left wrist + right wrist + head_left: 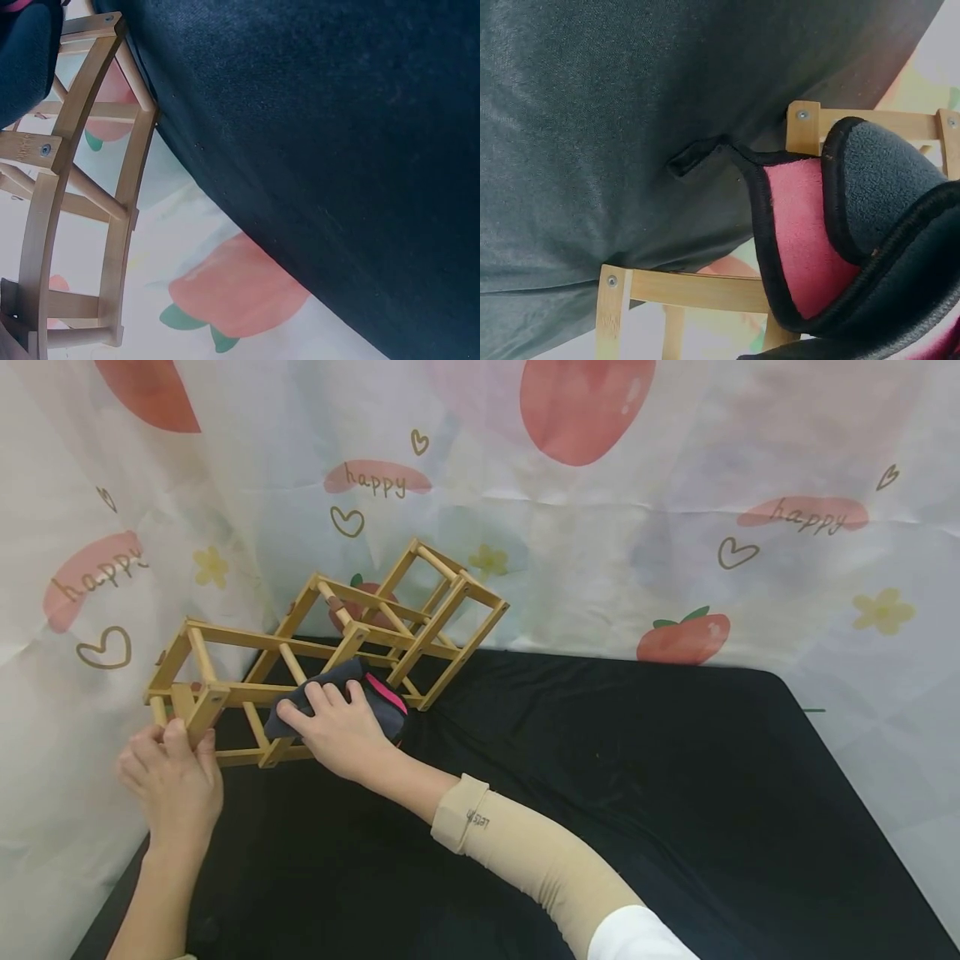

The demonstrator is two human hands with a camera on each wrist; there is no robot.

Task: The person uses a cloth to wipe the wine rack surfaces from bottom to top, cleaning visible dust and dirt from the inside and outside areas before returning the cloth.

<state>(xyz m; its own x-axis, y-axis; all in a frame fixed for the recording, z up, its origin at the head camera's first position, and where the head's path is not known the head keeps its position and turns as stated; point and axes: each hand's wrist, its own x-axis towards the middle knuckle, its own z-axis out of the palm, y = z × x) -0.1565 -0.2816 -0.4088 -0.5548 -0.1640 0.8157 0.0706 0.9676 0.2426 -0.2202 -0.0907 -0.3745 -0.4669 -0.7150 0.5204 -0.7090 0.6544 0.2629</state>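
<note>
Head view's got a wooden rack (348, 645) at the back-left of the black surface (600, 793). Left hand (176, 772) grips its end post, probably steadying it; right hand (341, 727), well apart, clutches a dark cloth (386, 714) against the frame, likely for wiping.

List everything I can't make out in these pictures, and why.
Head: part of the cloth, covered by the right hand.
Head: parts of the wooden rack, blocked by the cloth.
Head: lettering on the beige sleeve, too small to read fully.
Left wrist: the cloth's remainder, cut off by the left edge.
Right wrist: the cloth's far side, cut off by the right edge.
</note>
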